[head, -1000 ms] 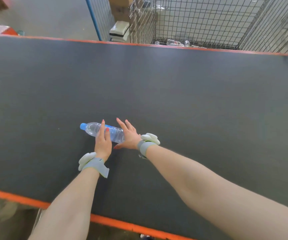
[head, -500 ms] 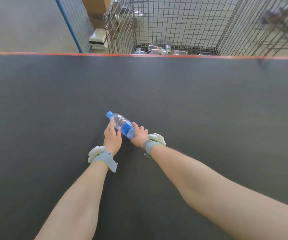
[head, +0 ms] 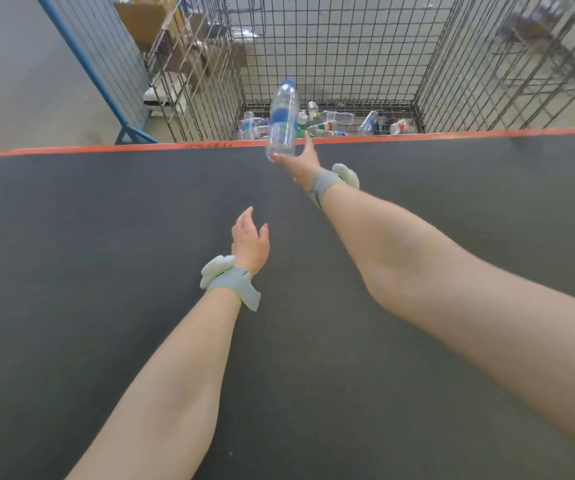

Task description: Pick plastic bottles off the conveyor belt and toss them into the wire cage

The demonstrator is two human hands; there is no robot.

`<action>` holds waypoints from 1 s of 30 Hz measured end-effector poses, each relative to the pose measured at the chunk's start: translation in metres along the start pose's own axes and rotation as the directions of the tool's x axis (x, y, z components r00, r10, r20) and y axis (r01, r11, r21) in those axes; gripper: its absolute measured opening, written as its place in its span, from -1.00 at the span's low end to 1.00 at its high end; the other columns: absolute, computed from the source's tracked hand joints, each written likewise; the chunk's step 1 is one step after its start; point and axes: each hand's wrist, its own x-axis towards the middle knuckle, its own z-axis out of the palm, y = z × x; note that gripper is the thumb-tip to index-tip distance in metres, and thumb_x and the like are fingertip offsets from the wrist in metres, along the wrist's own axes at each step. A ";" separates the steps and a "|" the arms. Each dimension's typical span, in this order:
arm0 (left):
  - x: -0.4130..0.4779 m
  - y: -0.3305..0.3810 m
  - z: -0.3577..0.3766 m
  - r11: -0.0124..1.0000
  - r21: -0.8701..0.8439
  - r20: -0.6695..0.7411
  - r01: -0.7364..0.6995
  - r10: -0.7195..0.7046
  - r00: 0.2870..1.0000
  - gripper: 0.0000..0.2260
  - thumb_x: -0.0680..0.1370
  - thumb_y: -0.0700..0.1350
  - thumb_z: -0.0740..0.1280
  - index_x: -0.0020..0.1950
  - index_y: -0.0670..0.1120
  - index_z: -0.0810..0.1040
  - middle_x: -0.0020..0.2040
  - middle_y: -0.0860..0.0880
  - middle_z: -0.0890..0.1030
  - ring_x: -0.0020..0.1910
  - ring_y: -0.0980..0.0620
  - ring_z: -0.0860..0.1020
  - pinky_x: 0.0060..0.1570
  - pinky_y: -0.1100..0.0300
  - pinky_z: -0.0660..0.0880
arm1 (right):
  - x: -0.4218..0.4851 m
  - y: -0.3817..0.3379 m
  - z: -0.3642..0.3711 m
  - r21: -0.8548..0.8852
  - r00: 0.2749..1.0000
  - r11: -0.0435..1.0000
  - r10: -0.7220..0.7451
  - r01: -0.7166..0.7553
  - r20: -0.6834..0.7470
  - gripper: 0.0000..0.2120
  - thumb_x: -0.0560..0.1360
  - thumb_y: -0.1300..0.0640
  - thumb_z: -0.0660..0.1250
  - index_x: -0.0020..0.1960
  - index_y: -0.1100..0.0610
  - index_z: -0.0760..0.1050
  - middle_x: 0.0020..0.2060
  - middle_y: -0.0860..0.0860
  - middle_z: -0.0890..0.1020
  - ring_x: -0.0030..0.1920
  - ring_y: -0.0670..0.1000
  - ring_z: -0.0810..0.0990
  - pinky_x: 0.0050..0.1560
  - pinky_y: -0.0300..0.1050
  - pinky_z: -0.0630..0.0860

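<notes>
right hand (head: pixel 300 165) at base of upright bottle (head: pixel 282 123), over far edge of belt (head: pixel 106 271) (gripping or just touching: can't tell). left hand (head: pixel 248 240) fingers relaxed, empty.

Even daylight, edges bowed, slightly soft

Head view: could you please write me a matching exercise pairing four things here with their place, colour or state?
1. clear bottle
2. left hand
3. wire cage
4. belt edge

A. orange
B. open, above the conveyor belt
C. upright, base at the fingertips of the right hand
D. beyond the belt, loose bottles on its floor

Pairs: 1-C, 2-B, 3-D, 4-A.
</notes>
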 end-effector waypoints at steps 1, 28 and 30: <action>0.004 0.004 0.004 1.000 0.008 0.016 -0.006 0.006 1.000 -0.53 0.66 -0.09 0.11 0.55 -0.14 0.11 0.53 -0.07 0.17 0.50 -0.07 0.12 0.41 0.05 0.15 | 0.006 -0.007 -0.003 -0.052 1.000 0.999 -0.008 0.008 -0.006 -0.11 0.47 0.12 0.44 0.59 0.03 -0.07 0.50 0.12 0.23 0.45 0.14 0.31 0.43 0.07 0.31; -0.287 -0.106 -0.038 0.822 0.561 0.475 -0.100 -0.221 0.852 -0.40 0.65 0.06 0.13 0.59 -0.02 -0.10 0.59 0.01 -0.16 0.57 -0.05 -0.11 0.47 -0.14 -0.01 | -0.306 0.227 -0.049 -0.940 0.945 0.341 0.313 -0.020 0.094 -0.16 0.51 -0.26 0.24 0.58 -0.09 -0.19 0.56 -0.01 -0.25 0.56 0.13 -0.22 0.49 0.12 0.05; -0.290 -0.093 -0.043 0.823 0.561 0.436 -0.092 -0.199 0.878 -0.40 0.65 0.07 0.12 0.59 0.01 -0.11 0.59 0.05 -0.17 0.57 -0.01 -0.13 0.45 -0.22 0.00 | -0.310 0.215 -0.047 -0.931 0.951 0.364 0.286 0.001 0.113 -0.20 0.54 -0.22 0.23 0.59 -0.09 -0.18 0.57 -0.01 -0.23 0.57 0.12 -0.18 0.50 0.10 0.01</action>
